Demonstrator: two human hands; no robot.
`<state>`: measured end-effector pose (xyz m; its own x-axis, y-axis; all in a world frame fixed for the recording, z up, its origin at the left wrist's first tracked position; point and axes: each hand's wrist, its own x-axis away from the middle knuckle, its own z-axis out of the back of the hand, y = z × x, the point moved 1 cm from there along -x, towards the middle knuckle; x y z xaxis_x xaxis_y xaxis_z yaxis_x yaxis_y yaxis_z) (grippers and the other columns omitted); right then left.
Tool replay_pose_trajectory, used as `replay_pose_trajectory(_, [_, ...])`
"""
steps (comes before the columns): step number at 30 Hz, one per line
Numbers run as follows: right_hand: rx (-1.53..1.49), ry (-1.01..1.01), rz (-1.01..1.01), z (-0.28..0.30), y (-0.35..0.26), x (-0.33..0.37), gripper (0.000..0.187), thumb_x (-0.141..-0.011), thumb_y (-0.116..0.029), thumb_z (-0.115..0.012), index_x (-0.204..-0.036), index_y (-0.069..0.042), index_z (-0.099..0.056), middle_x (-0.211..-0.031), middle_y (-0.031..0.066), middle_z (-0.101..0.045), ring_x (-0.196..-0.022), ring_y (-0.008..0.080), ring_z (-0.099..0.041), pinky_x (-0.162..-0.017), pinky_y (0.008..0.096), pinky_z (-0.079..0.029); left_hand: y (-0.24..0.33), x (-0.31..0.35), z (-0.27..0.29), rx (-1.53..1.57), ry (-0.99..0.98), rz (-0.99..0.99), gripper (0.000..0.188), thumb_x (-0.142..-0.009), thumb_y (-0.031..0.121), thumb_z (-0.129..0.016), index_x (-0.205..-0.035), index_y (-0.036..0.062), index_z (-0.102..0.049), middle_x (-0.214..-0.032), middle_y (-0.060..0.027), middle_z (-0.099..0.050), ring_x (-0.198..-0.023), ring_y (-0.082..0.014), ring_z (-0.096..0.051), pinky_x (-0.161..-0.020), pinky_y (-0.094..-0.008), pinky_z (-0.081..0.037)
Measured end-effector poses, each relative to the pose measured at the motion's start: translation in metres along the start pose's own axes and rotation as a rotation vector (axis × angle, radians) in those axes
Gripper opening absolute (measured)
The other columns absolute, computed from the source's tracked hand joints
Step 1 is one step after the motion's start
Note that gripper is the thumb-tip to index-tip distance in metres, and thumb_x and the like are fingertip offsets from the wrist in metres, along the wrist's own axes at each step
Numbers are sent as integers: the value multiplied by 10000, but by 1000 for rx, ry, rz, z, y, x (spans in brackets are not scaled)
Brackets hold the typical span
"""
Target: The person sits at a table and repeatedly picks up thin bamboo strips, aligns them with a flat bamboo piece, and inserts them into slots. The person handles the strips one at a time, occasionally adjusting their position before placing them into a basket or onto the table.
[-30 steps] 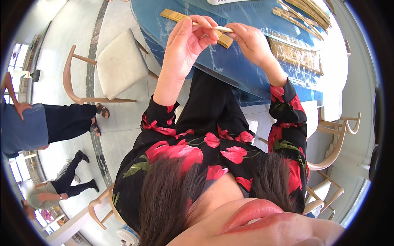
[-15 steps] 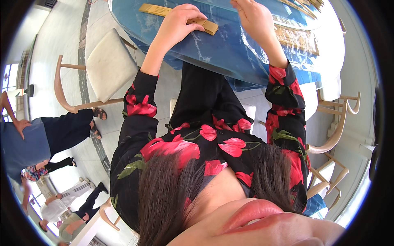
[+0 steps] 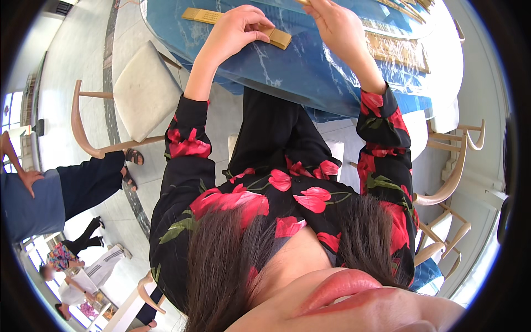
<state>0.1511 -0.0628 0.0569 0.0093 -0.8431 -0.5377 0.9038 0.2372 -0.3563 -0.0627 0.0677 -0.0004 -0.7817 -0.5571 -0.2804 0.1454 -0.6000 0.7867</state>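
A long, flat gold packet (image 3: 281, 38) with dark print lies aslant on the blue marbled table (image 3: 310, 72). My left hand (image 3: 235, 26) is closed on its middle, thumb and fingers pinching it against the tabletop, so part of it is hidden. To the right, my right hand (image 3: 337, 27) is raised at the top edge of the picture. Its fingers pinch a narrow gold piece (image 3: 303, 1), most of which is cut off by the frame. Beside my right wrist lies a stack of gold strips (image 3: 398, 52) in clear plastic wrap.
More thin gold pieces (image 3: 406, 8) lie farther back on the right. A pale-seated wooden chair (image 3: 146, 91) stands left of the table; other chairs (image 3: 451, 171) stand at the right. Several people are on the left, one in dark trousers (image 3: 91, 185) nearest.
My right hand has shifted slightly, and the gold piece in its fingers now shows. My left hand and the packet have moved slightly left in view. People at the left have moved.
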Motion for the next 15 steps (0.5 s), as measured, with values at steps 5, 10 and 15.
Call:
replay_pose_trajectory(5, [-2, -2, 15, -1, 1, 0, 162, -998, -190, -594, -938, -41, -574, -812, 224, -638, -798, 465, -631, -665, 543, -479, 1, -4, 3, -35, -34, -23, 213, -839, -91, -722, -1027, 4, -754, -1053, -34, -619, -873, -145, -667, -804, -254, -557])
replay_pose_trajectory(10, [2, -7, 7, -1, 1, 0, 161, -1001, -191, -590, -939, -43, -579, -816, 222, -650, -793, 462, -638, -659, 536, -484, 9, -3, 4, -130, -48, -33, 201, -848, -69, -726, -1026, 18, -761, -1039, -34, -624, -898, -158, -672, -813, -266, -562])
replay_pose_trajectory(15, [-35, -19, 11, 0, 0, 0, 165, -1007, -193, -578, -946, -40, -598, -836, 219, -668, -805, 458, -651, -670, 525, -500, -6, -5, 8, -45, -71, -86, 165, -866, -31, -732, -1022, 18, -760, -1042, -34, -644, -909, -166, -678, -812, -277, -560])
